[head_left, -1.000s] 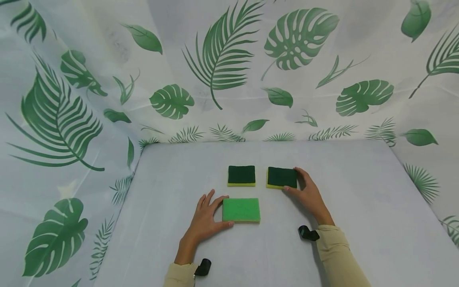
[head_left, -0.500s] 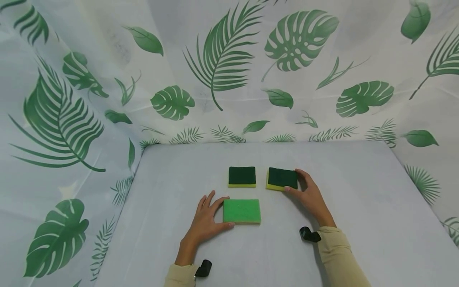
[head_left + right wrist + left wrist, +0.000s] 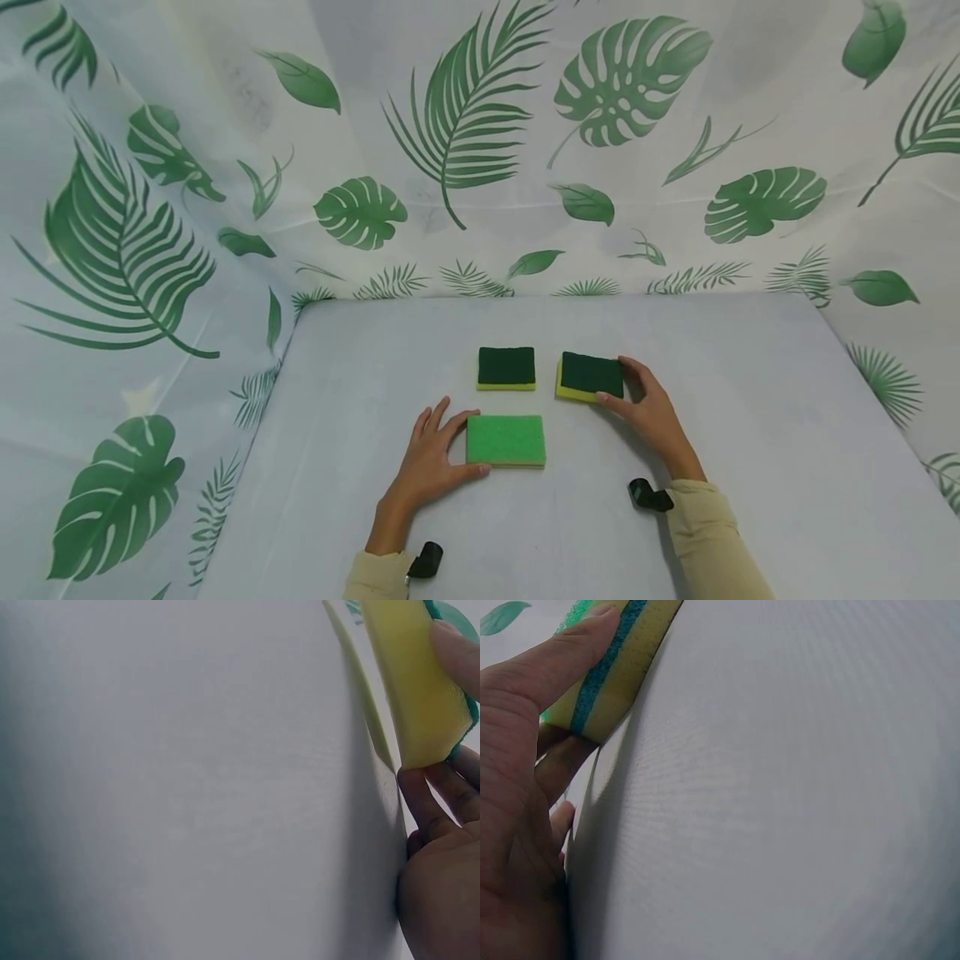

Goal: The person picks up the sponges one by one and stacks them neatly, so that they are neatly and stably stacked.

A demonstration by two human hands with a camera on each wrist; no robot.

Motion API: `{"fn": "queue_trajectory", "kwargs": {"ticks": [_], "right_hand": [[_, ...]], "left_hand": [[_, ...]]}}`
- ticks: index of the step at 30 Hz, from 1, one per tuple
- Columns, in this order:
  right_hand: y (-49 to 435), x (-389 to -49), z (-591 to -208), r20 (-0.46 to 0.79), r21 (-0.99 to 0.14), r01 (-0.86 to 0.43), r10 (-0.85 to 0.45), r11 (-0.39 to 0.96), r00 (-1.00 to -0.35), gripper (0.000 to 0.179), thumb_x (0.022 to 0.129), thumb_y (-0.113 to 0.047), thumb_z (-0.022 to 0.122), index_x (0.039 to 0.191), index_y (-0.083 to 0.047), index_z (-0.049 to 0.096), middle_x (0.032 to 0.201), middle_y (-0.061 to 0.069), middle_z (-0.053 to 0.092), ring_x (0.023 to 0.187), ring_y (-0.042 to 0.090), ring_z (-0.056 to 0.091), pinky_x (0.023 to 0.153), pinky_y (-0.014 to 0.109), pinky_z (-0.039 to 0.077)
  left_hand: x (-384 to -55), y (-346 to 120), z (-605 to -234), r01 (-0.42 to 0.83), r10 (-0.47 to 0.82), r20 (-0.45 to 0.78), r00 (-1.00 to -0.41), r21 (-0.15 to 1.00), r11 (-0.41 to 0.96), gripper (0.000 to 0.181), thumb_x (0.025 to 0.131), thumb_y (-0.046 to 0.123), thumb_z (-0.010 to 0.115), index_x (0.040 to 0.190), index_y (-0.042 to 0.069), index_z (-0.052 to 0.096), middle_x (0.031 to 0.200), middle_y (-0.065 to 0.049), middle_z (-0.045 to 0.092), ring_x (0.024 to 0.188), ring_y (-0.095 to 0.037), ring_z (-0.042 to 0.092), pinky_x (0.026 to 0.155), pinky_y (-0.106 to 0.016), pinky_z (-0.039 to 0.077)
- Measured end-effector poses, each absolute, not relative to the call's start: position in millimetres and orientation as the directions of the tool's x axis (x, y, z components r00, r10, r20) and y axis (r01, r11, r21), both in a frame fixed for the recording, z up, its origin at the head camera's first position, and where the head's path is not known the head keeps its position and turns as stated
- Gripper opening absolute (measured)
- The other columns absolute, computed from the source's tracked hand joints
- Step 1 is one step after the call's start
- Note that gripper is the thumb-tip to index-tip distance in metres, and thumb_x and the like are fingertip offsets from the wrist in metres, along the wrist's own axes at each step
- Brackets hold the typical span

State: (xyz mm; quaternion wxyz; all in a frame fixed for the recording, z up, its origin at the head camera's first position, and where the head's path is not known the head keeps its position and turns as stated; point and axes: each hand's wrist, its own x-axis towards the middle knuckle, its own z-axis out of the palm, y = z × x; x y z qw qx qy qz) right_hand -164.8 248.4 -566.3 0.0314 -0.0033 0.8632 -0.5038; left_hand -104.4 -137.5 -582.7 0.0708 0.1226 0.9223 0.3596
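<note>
At the near middle of the table, a bright green scouring sponge (image 3: 506,439) lies flat with its long sides running left to right. My left hand (image 3: 431,467) holds its left end between thumb and index finger, the other fingers spread. The left wrist view shows the blue stripe (image 3: 604,679) along its yellow side. Farther back on the right, my right hand (image 3: 656,412) pinches the right end of a yellow sponge with a dark green scouring pad on top (image 3: 591,375). That sponge sits slightly turned, its yellow side (image 3: 420,690) facing the right wrist camera.
A second dark green and yellow sponge (image 3: 507,367) lies left of the one in my right hand, with a gap between them. White cloth with green leaf prints (image 3: 480,242) rises behind and beside the pale table (image 3: 360,358).
The sponge in my right hand has turned a little clockwise and shifted slightly toward me, the hand moving with it. My left hand and its sponge stay in place.
</note>
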Motion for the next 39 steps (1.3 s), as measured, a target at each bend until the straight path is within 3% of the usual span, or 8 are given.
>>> {"fn": "queue_trajectory", "kwargs": {"ticks": [14,24,39], "right_hand": [[233,-150,-561,-0.086,-0.870,0.062,-0.027,0.489,-0.996,0.089,0.096,-0.037,0.083,0.165,-0.005,0.035,0.163,0.027,0.040,0.156,0.046,0.026,0.124,0.070,0.016],[222,-143,-557,-0.048,-0.883,0.020,-0.047,0.468,-0.998,0.085,0.096,-0.032,0.084,0.163,-0.006,0.038,0.158,0.026,0.047,0.152,0.044,0.034,0.124,0.068,0.021],[201,-136,-558,-0.022,-0.918,-0.012,-0.079,0.395,-0.997,0.082,0.096,-0.027,0.084,0.162,-0.007,0.040,0.163,0.022,0.043,0.151,0.044,0.039,0.125,0.063,0.025]], "left_hand": [[-104,-138,-585,0.169,0.274,-0.048,-0.960,0.682,0.711,0.087,0.083,0.067,0.080,0.156,0.028,0.056,0.173,-0.019,0.026,0.158,-0.050,0.015,0.119,-0.075,0.023],[-105,-138,-582,0.172,0.277,-0.046,-0.960,0.683,0.710,0.086,0.083,0.066,0.080,0.156,0.028,0.056,0.173,-0.019,0.026,0.159,-0.049,0.014,0.121,-0.073,0.021],[-105,-138,-582,0.182,0.281,-0.035,-0.959,0.686,0.704,0.086,0.082,0.064,0.081,0.156,0.026,0.056,0.173,-0.020,0.027,0.159,-0.048,0.015,0.121,-0.073,0.021]]}}
